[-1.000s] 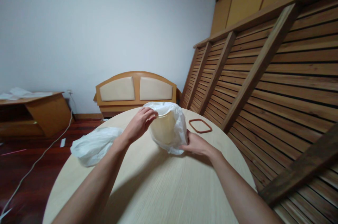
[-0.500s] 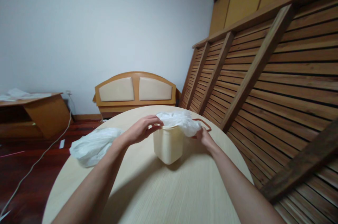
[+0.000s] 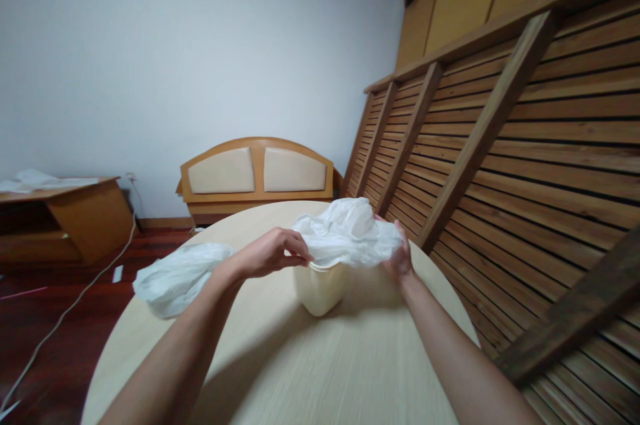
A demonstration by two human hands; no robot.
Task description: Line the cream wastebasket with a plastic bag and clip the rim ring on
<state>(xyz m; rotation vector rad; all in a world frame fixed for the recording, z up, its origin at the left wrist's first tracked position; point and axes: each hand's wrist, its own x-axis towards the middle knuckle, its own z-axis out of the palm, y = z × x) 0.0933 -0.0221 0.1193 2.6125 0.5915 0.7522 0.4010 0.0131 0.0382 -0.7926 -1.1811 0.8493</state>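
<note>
One bin (image 3: 320, 295), mouth up; left hand (image 3: 277, 253) pinches its rim (image 3: 326, 268); right hand (image 3: 401, 259) clasps one bag (image 3: 347, 231) of two, stretched sideways.

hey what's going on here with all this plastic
A person has both hands at a cream bin on a round table. The left hand pinches its near rim, while the right hand supports a bunched white bag that covers much of the mouth. Another pale bag lies at the table's left.
</note>
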